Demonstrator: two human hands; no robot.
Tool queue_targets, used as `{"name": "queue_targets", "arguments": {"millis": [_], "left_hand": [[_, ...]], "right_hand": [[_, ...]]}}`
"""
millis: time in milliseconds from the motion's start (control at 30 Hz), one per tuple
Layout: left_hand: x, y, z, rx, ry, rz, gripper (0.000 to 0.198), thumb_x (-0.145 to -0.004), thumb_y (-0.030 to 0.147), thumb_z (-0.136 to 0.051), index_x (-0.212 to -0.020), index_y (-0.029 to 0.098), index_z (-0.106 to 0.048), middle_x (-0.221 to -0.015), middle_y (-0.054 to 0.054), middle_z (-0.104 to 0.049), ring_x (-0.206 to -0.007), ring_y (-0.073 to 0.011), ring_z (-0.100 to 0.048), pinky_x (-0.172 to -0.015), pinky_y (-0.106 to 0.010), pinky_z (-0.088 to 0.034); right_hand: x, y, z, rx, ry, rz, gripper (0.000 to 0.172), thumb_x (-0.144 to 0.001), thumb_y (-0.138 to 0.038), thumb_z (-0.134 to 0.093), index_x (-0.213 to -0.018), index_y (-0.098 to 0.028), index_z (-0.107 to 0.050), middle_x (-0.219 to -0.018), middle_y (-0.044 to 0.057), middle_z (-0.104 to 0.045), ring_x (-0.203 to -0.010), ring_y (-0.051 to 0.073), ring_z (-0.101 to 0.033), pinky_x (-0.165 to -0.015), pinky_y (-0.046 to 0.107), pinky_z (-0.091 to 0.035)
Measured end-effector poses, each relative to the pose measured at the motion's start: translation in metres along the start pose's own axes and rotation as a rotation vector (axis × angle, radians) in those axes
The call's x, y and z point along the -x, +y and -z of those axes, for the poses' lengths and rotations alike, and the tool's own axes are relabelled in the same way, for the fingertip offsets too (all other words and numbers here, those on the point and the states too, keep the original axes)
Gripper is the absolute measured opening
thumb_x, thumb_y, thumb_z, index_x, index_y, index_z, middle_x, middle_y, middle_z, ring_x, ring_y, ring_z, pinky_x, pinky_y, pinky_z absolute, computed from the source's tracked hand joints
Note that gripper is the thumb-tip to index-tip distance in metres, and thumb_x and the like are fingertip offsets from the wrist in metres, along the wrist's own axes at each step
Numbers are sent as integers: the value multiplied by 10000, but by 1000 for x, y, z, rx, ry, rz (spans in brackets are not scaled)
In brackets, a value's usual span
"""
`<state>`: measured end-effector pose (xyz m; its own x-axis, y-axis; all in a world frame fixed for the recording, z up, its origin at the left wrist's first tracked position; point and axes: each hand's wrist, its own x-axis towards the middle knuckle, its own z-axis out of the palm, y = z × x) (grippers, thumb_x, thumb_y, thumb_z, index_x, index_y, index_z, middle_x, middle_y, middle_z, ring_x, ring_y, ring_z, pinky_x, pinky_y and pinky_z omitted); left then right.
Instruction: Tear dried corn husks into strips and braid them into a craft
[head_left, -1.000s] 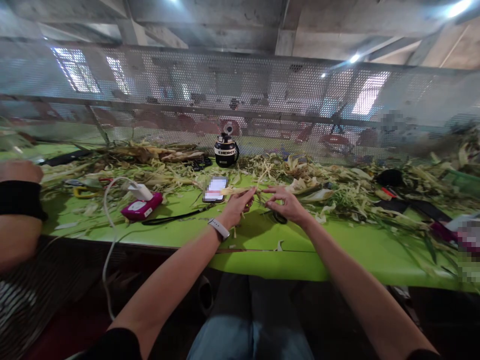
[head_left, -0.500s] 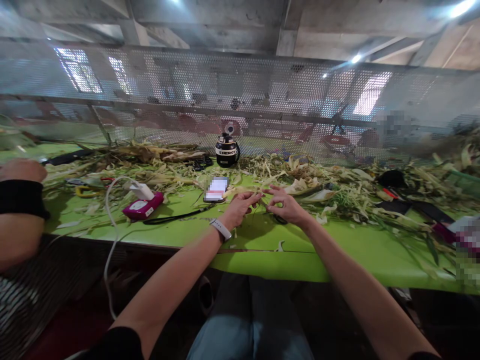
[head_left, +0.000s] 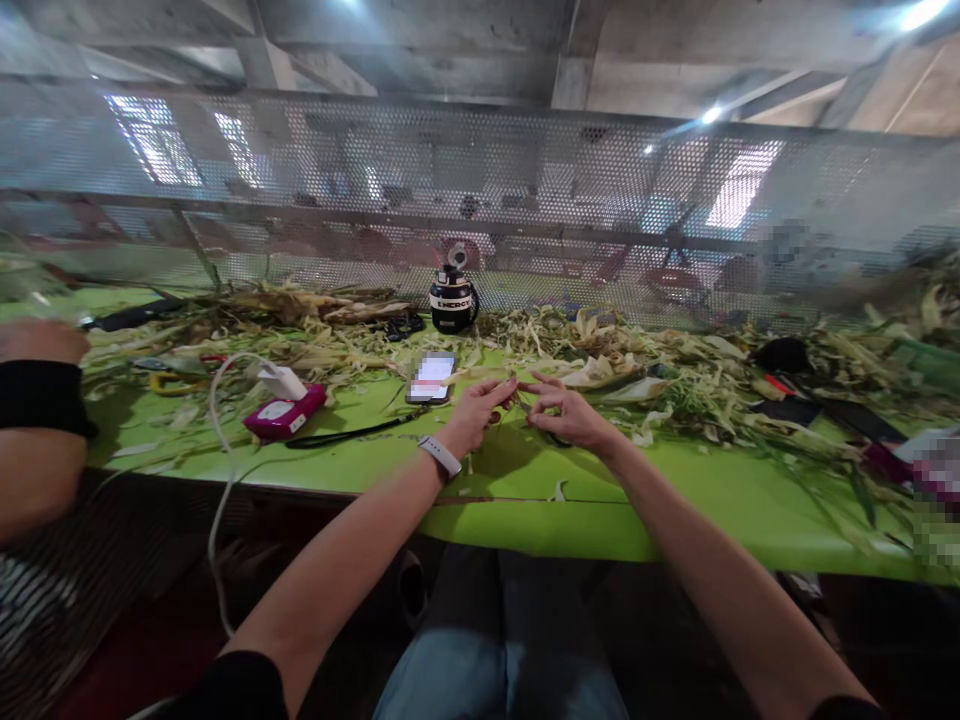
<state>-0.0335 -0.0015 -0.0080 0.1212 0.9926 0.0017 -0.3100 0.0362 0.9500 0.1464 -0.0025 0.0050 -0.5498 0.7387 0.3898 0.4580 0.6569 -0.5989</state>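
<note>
Right of the phone (head_left: 433,378), the left hand (head_left: 478,415) pinches a husk (head_left: 472,375); farther right, the right hand (head_left: 568,414) is half-curled, whether gripping I cannot tell.

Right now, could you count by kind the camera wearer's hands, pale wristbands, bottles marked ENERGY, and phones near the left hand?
Hands: 2 (left hand, right hand)
Pale wristband: 1
Bottle marked ENERGY: 1
Phone: 1
Total: 5
</note>
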Motion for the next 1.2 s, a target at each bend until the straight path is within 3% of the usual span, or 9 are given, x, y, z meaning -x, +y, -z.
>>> {"name": "queue_targets", "arguments": {"millis": [200, 267, 333, 433, 600, 733, 833, 1033, 1200], "left_hand": [[-4, 0, 5, 0, 2, 67, 437, -493, 499, -807, -638, 142, -602, -549, 51, -477, -428, -25, -348, -381, -178, -147], [-4, -1, 5, -1, -25, 83, 439, -508, 501, -801, -606, 144, -563, -516, 61, -446, -399, -17, -314, -379, -180, -132], [-3, -3, 4, -4, -49, 81, 427, -526, 487, -797, -608, 148, -551, -503, 65, -439, -387, -15, -306, -381, -181, -134], [-1, -4, 2, 2, -78, 86, 411, -539, 483, -789, -609, 151, -558, -488, 68, -427, -372, -13, -287, -379, -188, -123], [0, -5, -1, 11, -57, 78, 407, -507, 471, -807, -591, 141, -585, -488, 58, -452, -380, -13, -313, -387, -186, -157], [-3, -7, -1, 45, -12, 76, 423, -473, 469, -825, -586, 139, -586, -460, 71, -426, -368, -12, -313, -373, -179, -172], [-5, -9, 1, 74, -5, 87, 400, -503, 451, -822, -597, 135, -596, -460, 66, -441, -354, -10, -315, -358, -182, -170], [-3, -6, 1, 134, -106, 110, 350, -448, 318, -867, -657, 131, -657, -607, 12, -601, -497, -51, -495, -459, -180, -340], [1, -2, 1, 28, -19, 106, 374, -416, 373, -867, -660, 144, -699, -565, 21, -584, -445, -33, -406, -403, -185, -227]], "right_hand": [[0, -1, -3, 103, 334, 132, 194, -797, -346, -639, -675, -204, -688, -1041, 98, -662, -1103, 252, -523, -999, 470, -352], [-1, -5, -5, 81, 370, 146, 216, -807, -373, -627, -694, -196, -678, -997, 101, -644, -1016, 231, -549, -944, 436, -401], [-1, -10, -7, -33, 322, 139, 269, -831, -412, -586, -704, -184, -652, -980, 100, -630, -961, 211, -567, -867, 388, -453], [-2, -13, -13, -284, 119, 40, 342, -840, -494, -538, -726, -178, -601, -930, 75, -626, -731, 147, -590, -648, 294, -498], [-2, -10, -18, -461, -6, -160, 375, -773, -545, -593, -802, -171, -586, -644, -33, -520, -410, 49, -392, -395, 203, -351], [-1, -11, -19, -467, -45, -211, 356, -758, -518, -622, -780, -164, -594, -578, -50, -472, -391, 45, -350, -376, 198, -319], [0, -13, -20, -473, -53, -195, 331, -753, -493, -640, -766, -165, -598, -613, -30, -509, -446, 65, -420, -424, 210, -382], [-1, -14, -21, -496, -16, -166, 343, -736, -508, -656, -739, -172, -585, -664, -16, -536, -543, 85, -490, -529, 231, -451], [0, -13, -18, -512, -76, -216, 372, -723, -530, -658, -743, -165, -585, -640, -26, -525, -505, 70, -460, -494, 217, -415]]}}
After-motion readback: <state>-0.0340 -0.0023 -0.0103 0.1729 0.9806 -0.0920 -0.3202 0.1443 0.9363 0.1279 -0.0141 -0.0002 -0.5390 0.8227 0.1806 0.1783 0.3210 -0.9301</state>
